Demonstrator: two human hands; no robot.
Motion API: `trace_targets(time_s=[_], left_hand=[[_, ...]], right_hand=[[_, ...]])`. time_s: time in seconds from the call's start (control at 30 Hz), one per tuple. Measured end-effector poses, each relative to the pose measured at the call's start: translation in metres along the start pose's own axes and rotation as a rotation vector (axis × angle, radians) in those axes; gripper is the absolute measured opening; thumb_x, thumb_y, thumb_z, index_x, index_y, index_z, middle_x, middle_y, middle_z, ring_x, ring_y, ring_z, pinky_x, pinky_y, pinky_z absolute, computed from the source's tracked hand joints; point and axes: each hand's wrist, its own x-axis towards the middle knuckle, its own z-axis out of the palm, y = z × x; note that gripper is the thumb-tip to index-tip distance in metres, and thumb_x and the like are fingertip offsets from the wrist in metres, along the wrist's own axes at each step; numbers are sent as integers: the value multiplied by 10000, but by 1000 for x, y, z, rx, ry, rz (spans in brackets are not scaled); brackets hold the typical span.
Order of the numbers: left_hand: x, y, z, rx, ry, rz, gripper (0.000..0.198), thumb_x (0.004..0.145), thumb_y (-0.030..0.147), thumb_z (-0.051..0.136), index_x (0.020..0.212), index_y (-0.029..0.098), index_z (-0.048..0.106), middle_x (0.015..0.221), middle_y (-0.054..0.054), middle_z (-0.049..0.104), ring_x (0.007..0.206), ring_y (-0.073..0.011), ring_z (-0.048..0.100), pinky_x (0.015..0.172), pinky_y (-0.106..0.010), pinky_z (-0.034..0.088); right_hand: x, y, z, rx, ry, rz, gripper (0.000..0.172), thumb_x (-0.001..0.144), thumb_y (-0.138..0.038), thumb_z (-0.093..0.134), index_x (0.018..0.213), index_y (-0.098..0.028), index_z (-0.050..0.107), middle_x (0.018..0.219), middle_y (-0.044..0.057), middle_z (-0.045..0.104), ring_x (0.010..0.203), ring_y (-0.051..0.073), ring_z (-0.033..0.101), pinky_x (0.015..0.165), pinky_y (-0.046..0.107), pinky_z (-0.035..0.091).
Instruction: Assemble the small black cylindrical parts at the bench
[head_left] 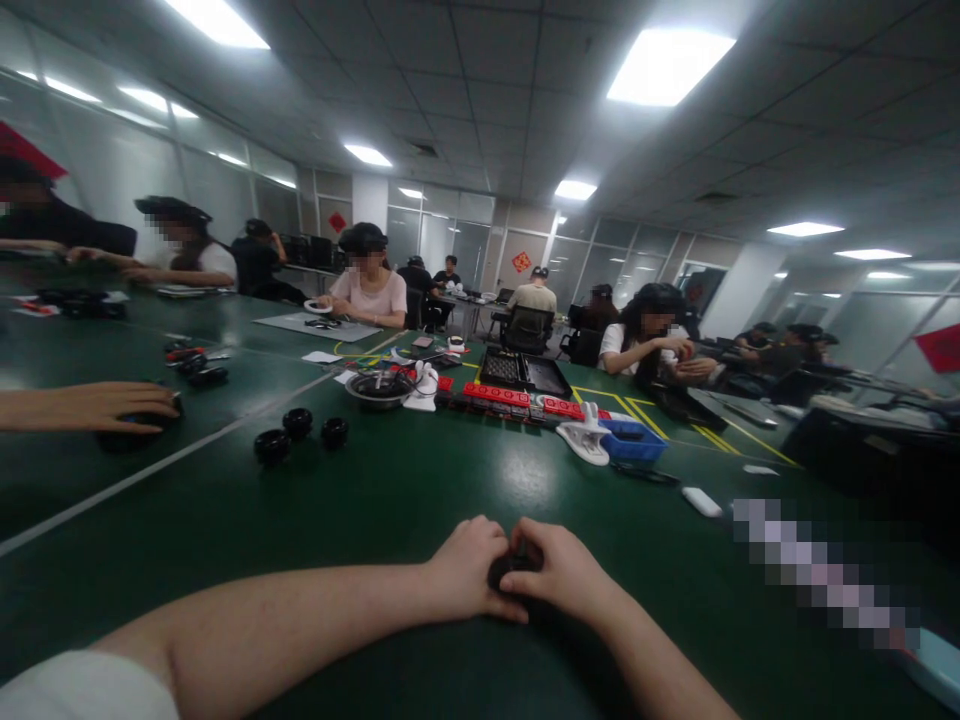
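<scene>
My left hand (469, 570) and my right hand (559, 570) meet low in the middle of the head view, just above the green table (390, 510). Between them is a small round black part (514, 568), with the fingers of both hands curled round it. Much of the part is hidden by the fingers. Several similar black round parts (297, 423) lie on the table, ahead and to the left of my hands.
Another person's hand (135, 408) rests on a dark object at the left. Red boxes (502, 395), a white clamp (589, 435), a blue bin (632, 440) and a wheel-like disc (380, 387) lie ahead. A white object (701, 501) is at the right. Seated people surround the table.
</scene>
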Motion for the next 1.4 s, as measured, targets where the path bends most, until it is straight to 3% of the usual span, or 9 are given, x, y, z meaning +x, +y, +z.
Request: trace_targets(time_s=[0.43, 0.6, 0.8, 0.9, 1.0, 1.1, 1.27, 1.4], left_hand=[[1, -4, 0, -19, 5, -59, 487, 548, 576, 648, 849, 201, 568, 852, -14, 526, 812, -203, 459, 708, -297, 380], [4, -6, -3, -85, -15, -59, 472, 529, 571, 667, 828, 215, 587, 865, -9, 519, 828, -207, 452, 711, -300, 376], [4, -8, -2, -99, -24, -55, 442, 521, 551, 686, 782, 209, 582, 893, -7, 513, 860, -208, 455, 728, -302, 376], [4, -10, 0, -110, -21, -54, 477, 537, 565, 671, 842, 209, 581, 916, -19, 514, 867, -214, 453, 733, -312, 380], [4, -12, 2, -113, -15, -29, 506, 544, 583, 659, 877, 208, 586, 924, -22, 523, 873, -218, 449, 747, -322, 376], [4, -12, 3, -114, 5, -22, 503, 533, 568, 675, 876, 210, 588, 917, -15, 525, 861, -210, 450, 747, -316, 374], [4, -13, 4, -115, -5, -10, 461, 551, 562, 665, 856, 223, 596, 923, -7, 522, 868, -205, 448, 754, -310, 369], [5, -14, 4, -132, -12, -21, 491, 548, 558, 668, 905, 230, 591, 935, -14, 515, 890, -215, 446, 770, -320, 366]], right_hand=[[-6, -15, -7, -48, -4, -6, 233, 641, -308, 632, 831, -193, 562, 777, -3, 568, 680, 126, 498, 556, 208, 309], [-8, -11, -9, 51, -5, -81, 278, 628, -203, 623, 902, -215, 576, 844, 3, 538, 739, 141, 500, 651, 237, 370], [-11, -14, -20, 215, -125, -191, 373, 628, -49, 540, 935, -251, 604, 963, 7, 514, 903, 156, 495, 793, 257, 383], [-11, -15, -21, 259, -63, -221, 307, 655, -102, 571, 936, -224, 585, 983, 16, 515, 948, 167, 475, 830, 275, 369], [-9, -14, -17, 227, 94, -184, 242, 711, -230, 579, 949, -199, 546, 981, 33, 512, 929, 171, 473, 816, 291, 367], [-6, -13, -11, 102, 187, -88, 283, 679, -321, 624, 909, -187, 528, 905, 32, 528, 859, 180, 482, 734, 288, 374], [-2, -12, -1, 40, 174, 35, 410, 632, -359, 660, 963, -201, 478, 740, -11, 530, 682, 148, 488, 594, 250, 348], [-4, -12, -2, 204, 128, 28, 399, 662, -238, 617, 1017, -214, 436, 773, -16, 549, 706, 142, 514, 634, 253, 380]])
